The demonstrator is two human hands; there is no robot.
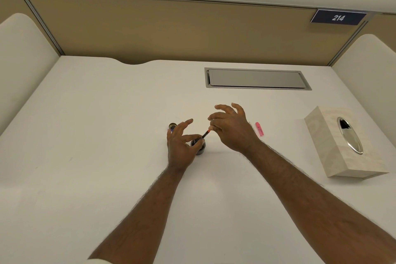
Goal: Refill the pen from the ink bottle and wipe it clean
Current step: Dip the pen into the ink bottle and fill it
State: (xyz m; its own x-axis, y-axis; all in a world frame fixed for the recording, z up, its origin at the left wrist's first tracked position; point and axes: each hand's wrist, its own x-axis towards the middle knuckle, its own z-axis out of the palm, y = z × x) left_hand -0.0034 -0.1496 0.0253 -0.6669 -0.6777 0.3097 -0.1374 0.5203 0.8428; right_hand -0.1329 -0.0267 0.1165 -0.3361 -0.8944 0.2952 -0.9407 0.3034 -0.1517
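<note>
The ink bottle (198,147) stands near the middle of the white desk (85,135), dark and small, its left side hidden behind the left hand (181,144). That hand pinches the bottle's rim between thumb and forefinger, the other fingers fanned loose toward 1 o'clock. The pen (205,134) slants out of the bottle's mouth toward 1 o'clock; its lower end is lost inside the dark opening, so how deep it sits cannot be told. The right hand (232,129) pinches the pen's pinkish upper end with thumb and forefinger (the remaining fingers spread wide and curled above).

At 10 o'clock from the bottle lies the bottle cap (172,126), partly covered by the left fingers. At 3 o'clock of the right hand lies a pink pen cap (259,129), apart from everything. Farther toward 3 o'clock sits a pale tissue box (334,148) with a shiny oval opening; what is inside is hard to make out. At 12 o'clock a grey cable hatch (257,78) is set in the desk.
</note>
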